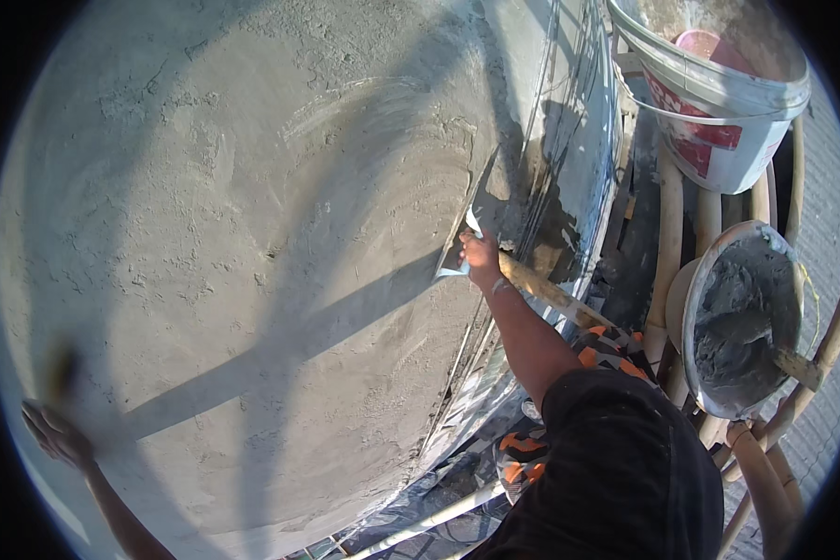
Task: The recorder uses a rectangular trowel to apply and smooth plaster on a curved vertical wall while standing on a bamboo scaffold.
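A broad grey plastered wall [252, 233], rough and wet-looking with curved sweep marks, fills the view from nine o'clock round past twelve, crossed by long dark shadows. At one o'clock a white plastic bucket [719, 121] with red patches on its side sits on pale bamboo scaffold poles [670, 233], a pinkish thing inside it. At three to four o'clock a round metal pan [742, 322] holds grey mortar, with a wooden-handled trowel [793, 364] lying in it; the pan rests on the same poles, just below and well apart from the bucket. Near the centre, slightly toward three o'clock, the right hand [481, 257] is closed around a plastering trowel [462, 252], whose blade is pressed flat against the wall at the edge of the fresh plaster; a wooden handle or batten runs from the hand toward four o'clock. The arm comes up from a dark sleeve at five o'clock, above orange-and-black patterned footwear [607, 350]. At eight o'clock the left hand [56, 434] lies against the wall with fingers stretched open, holding nothing, well apart from the trowel.
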`<state>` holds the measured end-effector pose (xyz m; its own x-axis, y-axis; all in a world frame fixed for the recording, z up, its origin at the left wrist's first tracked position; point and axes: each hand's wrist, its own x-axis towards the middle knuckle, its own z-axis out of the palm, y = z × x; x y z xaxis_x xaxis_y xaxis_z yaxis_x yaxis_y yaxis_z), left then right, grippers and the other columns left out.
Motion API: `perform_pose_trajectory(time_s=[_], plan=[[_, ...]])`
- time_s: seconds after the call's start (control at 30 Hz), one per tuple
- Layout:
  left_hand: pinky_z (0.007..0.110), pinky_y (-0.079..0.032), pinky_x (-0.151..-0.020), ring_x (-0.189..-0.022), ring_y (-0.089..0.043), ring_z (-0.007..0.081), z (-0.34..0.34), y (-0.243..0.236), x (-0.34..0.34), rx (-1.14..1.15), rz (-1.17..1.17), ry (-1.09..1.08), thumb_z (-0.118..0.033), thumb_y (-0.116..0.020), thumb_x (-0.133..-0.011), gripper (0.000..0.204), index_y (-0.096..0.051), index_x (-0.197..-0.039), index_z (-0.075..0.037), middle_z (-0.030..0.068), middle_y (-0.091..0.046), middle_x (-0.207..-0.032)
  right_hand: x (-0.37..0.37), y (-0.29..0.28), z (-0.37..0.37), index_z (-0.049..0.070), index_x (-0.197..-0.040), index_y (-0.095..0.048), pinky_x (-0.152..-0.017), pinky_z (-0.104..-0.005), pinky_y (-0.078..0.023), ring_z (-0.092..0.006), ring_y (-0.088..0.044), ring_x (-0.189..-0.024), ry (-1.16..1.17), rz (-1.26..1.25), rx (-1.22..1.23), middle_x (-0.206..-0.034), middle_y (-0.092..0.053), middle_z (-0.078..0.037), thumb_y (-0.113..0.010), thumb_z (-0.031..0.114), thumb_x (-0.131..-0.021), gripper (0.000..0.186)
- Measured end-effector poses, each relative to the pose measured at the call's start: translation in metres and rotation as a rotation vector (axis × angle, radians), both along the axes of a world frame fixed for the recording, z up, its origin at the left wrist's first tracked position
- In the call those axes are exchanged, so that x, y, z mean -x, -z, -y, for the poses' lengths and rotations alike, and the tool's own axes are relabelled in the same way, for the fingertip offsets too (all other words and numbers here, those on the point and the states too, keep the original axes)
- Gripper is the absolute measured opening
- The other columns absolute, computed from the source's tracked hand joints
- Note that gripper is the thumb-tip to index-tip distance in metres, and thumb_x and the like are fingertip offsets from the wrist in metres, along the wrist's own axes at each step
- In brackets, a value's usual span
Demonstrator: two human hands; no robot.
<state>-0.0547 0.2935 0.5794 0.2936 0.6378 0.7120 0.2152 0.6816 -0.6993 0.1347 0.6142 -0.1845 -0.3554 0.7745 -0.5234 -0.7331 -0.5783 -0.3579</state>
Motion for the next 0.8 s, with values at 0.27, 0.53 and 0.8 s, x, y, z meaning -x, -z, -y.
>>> perform_pose_trajectory(time_s=[0.27,0.53,0.8], plan=[[0.048,-0.029,-0.110,-0.139,-0.034,0.0293,0.002,-0.005,-0.003,-0.001,-0.039,-0.005,-0.052,-0.023,-0.101,0.060,-0.034,-0.148,-0.016,0.0109,-0.035,-0.151,-0.021,-0.225,0.002,0.000,-0.106,-0.057,-0.062,-0.0380,-0.050,-0.0299,-0.065,-0.069,-0.003,0.484,-0.966,-0.080,-0.065,-0.016,-0.058,0.005,-0.080,0.026],[0.045,-0.028,-0.110,-0.137,-0.035,0.0311,0.006,-0.001,0.002,-0.015,-0.025,-0.010,-0.046,-0.030,-0.102,0.056,-0.033,-0.148,-0.015,0.0133,-0.037,-0.150,-0.047,-0.118,0.014,0.001,-0.100,-0.061,-0.067,-0.0361,-0.048,-0.0254,-0.064,-0.074,-0.094,0.469,-0.897,-0.079,-0.063,-0.016,-0.060,0.003,-0.077,0.024],[0.044,-0.028,-0.111,-0.137,-0.036,0.0319,0.003,0.000,0.009,0.007,-0.053,0.029,-0.046,-0.029,-0.102,0.055,-0.035,-0.147,-0.014,0.0128,-0.037,-0.149,-0.076,-0.083,-0.239,0.002,-0.103,-0.062,-0.073,-0.0400,-0.048,-0.0350,-0.065,-0.085,0.195,0.949,-0.797,-0.087,-0.067,-0.020,-0.066,0.013,-0.081,0.025]])
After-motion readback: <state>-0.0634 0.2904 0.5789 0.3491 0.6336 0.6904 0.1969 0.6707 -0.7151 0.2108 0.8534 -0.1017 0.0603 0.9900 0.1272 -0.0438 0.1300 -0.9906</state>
